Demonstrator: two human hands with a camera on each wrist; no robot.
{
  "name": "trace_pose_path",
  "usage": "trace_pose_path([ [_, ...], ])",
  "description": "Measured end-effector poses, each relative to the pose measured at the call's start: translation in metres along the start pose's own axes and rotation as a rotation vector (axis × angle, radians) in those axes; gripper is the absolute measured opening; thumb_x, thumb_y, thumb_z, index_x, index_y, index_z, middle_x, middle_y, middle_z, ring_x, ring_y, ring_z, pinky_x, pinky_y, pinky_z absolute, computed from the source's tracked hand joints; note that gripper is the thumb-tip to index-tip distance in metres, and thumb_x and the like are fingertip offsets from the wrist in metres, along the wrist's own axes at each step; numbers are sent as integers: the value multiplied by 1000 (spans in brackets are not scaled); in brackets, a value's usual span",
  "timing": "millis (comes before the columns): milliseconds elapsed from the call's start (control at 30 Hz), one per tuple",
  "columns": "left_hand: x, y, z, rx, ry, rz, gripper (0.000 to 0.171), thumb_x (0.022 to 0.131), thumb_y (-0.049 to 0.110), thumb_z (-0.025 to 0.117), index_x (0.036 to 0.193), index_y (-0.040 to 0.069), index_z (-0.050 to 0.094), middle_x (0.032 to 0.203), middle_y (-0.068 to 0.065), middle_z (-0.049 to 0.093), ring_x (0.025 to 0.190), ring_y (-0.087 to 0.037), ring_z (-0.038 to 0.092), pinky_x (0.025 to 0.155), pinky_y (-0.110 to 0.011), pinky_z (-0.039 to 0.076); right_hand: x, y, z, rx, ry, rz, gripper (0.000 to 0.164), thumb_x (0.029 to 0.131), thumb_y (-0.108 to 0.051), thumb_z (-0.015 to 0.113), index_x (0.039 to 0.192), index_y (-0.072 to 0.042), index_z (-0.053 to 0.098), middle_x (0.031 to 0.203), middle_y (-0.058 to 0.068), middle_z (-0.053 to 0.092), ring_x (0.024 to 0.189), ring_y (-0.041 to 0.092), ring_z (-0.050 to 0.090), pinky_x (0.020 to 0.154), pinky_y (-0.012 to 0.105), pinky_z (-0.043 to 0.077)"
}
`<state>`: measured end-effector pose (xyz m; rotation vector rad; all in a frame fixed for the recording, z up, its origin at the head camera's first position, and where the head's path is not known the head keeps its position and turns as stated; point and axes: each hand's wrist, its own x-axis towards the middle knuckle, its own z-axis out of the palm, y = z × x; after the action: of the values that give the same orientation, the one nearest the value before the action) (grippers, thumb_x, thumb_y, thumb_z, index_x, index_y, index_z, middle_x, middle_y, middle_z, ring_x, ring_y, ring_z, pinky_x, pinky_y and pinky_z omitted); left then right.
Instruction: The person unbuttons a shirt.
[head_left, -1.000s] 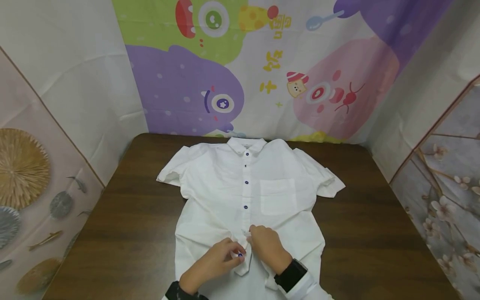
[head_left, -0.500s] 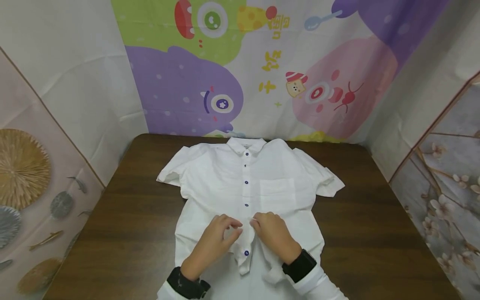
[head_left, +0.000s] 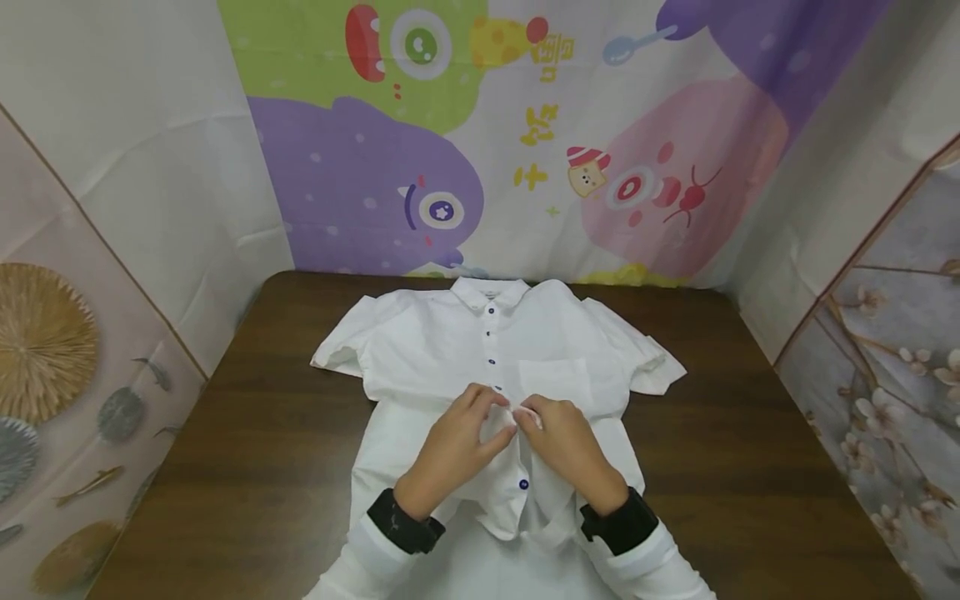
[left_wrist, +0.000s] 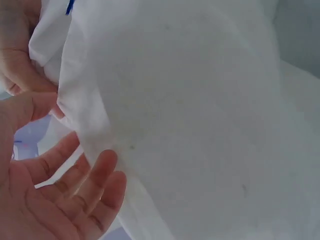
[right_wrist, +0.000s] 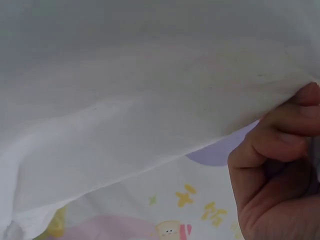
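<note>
A white short-sleeved shirt [head_left: 420, 350] with dark blue buttons lies front up, its collar [head_left: 491, 293] at the far side. My right hand [head_left: 562, 437] pinches the front edge at mid-chest height and holds it raised. From the other side my left hand [head_left: 461, 437] holds the button edge between thumb and index finger. In the left wrist view its other fingers [left_wrist: 102, 182] are spread beside the cloth. A lower button [head_left: 523, 484] shows below the hands. The spot where the fingertips meet is partly hidden in the head view.
The shirt lies on a dark brown wooden table [head_left: 255, 467]. Behind hangs a cartoon-printed cloth [head_left: 390, 167], with light patterned panels on both sides. Black bands [head_left: 405, 521] circle both wrists over white sleeves.
Both hands have moved up the shirt front, away from the lower button, and slightly right. The front edge is now lifted with them, and the lower button has shifted up and right.
</note>
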<state>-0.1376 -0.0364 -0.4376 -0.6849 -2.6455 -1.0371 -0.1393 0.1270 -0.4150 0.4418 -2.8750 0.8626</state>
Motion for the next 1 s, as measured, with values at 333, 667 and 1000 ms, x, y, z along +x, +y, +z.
trace_pose_path([
  [333, 7, 11, 3, 0, 41, -44, 23, 88, 29, 62, 96, 8, 64, 88, -4, 55, 71, -13, 54, 65, -26, 47, -3, 2, -6, 138, 61, 50, 14, 90, -12, 58, 90, -2, 68, 86, 10, 70, 78, 21, 65, 67, 33, 50],
  [667, 8, 17, 4, -67, 51, -40, 21, 87, 24, 62, 97, 6, 65, 91, -4, 57, 74, -15, 56, 64, -25, 46, -3, 3, -11, 197, 64, 70, 15, 88, -15, 61, 89, -1, 68, 87, 10, 71, 81, 23, 65, 71, 35, 51],
  [1000, 8, 18, 6, -107, 74, -60, 14, 86, 18, 62, 92, 6, 64, 88, -2, 56, 74, -14, 56, 66, -23, 47, -3, 4, -7, 126, 123, 13, 18, 86, -19, 65, 89, -2, 68, 86, 12, 71, 82, 27, 67, 71, 40, 51],
])
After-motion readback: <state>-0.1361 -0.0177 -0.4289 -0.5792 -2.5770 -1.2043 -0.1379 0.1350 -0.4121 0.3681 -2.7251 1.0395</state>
